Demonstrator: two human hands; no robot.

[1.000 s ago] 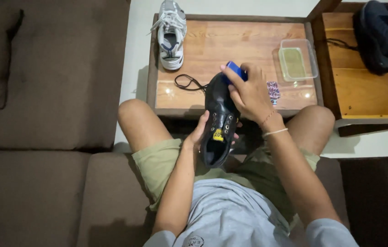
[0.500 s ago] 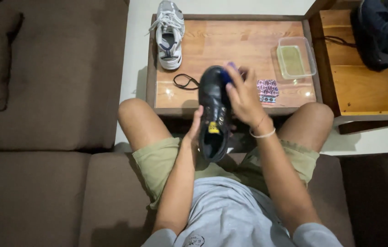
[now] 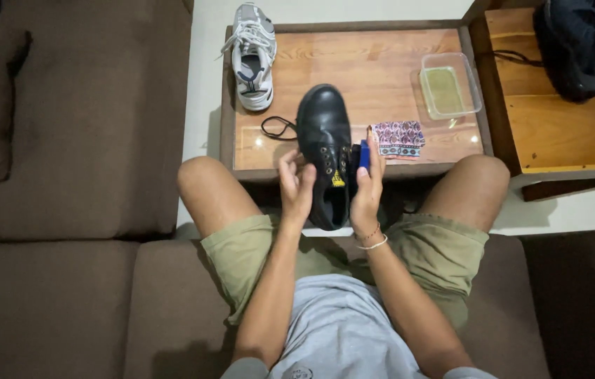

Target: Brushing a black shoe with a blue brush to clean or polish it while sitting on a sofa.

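A black leather boot [image 3: 324,140] with brass eyelets and a small yellow tag is held upright over my knees, toe pointing away from me. My left hand [image 3: 296,186] grips its left side near the eyelets. My right hand [image 3: 367,188] presses a small blue object [image 3: 365,155] against the boot's right side, fingers stretched along the leather. A black shoelace [image 3: 275,127] lies loose on the wooden table [image 3: 381,77] just left of the boot's toe.
On the table stand a white and grey sneaker [image 3: 254,55] at the far left, a folded patterned cloth [image 3: 398,138] and a clear plastic tub [image 3: 450,85] with greenish liquid. A second wooden table [image 3: 557,133] with a dark bag [image 3: 585,42] is to the right. Brown sofa [image 3: 65,175] surrounds me.
My right hand with the blue object slid from the boot's toe down to its right side. The boot turned to show its top, and my left hand moved up to the eyelets.
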